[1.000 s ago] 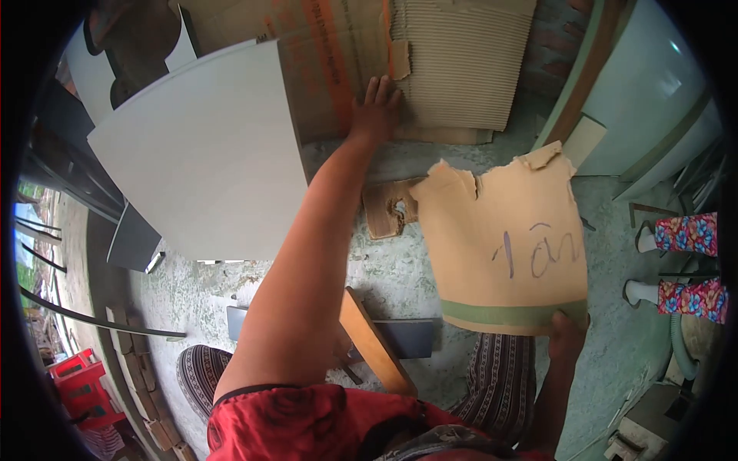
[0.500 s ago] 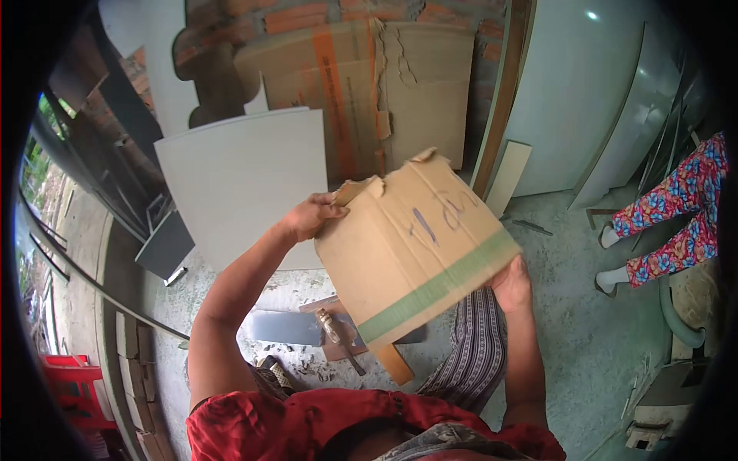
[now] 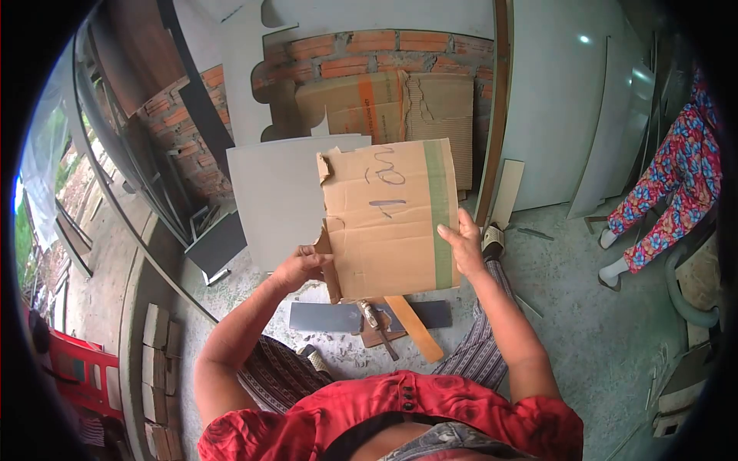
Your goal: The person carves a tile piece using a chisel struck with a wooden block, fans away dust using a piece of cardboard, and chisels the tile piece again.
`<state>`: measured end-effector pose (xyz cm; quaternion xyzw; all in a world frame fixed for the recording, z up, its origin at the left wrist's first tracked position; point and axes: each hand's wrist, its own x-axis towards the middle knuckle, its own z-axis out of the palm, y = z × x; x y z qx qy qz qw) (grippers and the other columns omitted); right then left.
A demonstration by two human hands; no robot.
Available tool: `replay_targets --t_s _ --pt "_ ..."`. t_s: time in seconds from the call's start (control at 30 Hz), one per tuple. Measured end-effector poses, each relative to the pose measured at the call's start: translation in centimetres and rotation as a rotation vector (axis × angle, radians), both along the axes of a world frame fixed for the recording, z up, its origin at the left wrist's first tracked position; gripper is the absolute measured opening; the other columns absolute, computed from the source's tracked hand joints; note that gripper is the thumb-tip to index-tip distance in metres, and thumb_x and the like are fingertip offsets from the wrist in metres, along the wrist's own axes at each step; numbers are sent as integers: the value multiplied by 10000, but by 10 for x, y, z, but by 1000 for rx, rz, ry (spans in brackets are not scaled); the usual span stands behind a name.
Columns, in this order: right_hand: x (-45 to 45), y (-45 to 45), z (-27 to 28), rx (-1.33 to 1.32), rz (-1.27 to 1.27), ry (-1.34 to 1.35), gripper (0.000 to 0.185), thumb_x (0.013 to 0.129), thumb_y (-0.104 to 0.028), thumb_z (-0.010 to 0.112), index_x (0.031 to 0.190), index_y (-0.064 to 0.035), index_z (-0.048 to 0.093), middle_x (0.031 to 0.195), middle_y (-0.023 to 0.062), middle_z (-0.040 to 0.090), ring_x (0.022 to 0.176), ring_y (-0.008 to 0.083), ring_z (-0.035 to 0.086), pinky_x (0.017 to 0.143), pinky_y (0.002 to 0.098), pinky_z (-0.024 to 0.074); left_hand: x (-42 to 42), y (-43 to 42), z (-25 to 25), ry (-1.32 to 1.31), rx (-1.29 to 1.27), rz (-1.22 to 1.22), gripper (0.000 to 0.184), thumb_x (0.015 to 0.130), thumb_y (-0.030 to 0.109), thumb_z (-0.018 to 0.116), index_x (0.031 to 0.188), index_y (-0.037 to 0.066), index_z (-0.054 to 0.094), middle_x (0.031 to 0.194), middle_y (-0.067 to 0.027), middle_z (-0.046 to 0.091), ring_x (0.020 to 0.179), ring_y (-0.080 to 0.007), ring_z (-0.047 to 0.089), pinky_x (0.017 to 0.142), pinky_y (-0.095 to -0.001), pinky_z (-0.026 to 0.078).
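A torn cardboard sheet [image 3: 388,230] with handwriting and a green stripe is held up in front of me. My left hand [image 3: 302,266] grips its ragged lower left edge. On the right edge, beside the green stripe, my right hand [image 3: 463,244] pinches the sheet between thumb and fingers. Beneath it on the floor lie a dark flat strip [image 3: 319,316], an orange-brown wooden strip [image 3: 415,330] and a tool with a wrapped handle [image 3: 373,315].
A large grey panel [image 3: 269,200] leans behind the cardboard's left side. Flattened cardboard [image 3: 442,96] rests against the brick wall [image 3: 330,58]. At the right stands another person in floral trousers [image 3: 665,188]. Red plastic furniture [image 3: 84,369] is at lower left.
My left hand has come from the leaning cardboard to the held sheet's torn edge. The sheet has turned so its green stripe runs upright at the right. The view has shifted.
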<state>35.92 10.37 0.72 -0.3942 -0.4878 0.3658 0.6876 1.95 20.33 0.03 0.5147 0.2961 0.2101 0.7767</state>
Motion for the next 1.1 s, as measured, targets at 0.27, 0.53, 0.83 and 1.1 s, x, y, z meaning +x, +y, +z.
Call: replay_targets --t_s 0.27,0.53,0.83,1.1 --pt "-18 -35 81 -412 408 -71 458 901 -166 506 1303 8 370 1067 98 581 966 165 559 864 291 428 -16 -9 16 -50 59 307 306 876 108 497 1151 -26 477 1064 -158 584 924 -233 606 821 -361 512" --pt "-43 -30 84 299 -211 -1094 733 712 -113 680 1356 -128 331 1329 135 366 1178 321 408 984 416 347 -7 -20 -1 -63 -308 85 271 889 133 473 1113 -19 490 1032 -158 580 913 -249 611 809 -383 522" --pt "-58 -4 78 203 2 -1034 329 735 -281 702 946 -55 589 786 123 597 751 275 600 672 349 462 -19 -13 -58 348 -217 -350 353 893 233 510 1196 52 501 986 -146 604 840 -225 606 696 -405 525" --pt "6 56 -5 -296 -241 -449 344 818 -235 636 639 -25 430 577 3 403 604 67 356 520 285 335 -83 42 -62 118 -205 433 825 818 681 354 1400 113 220 1410 -150 299 1235 -354 363 956 -569 326"
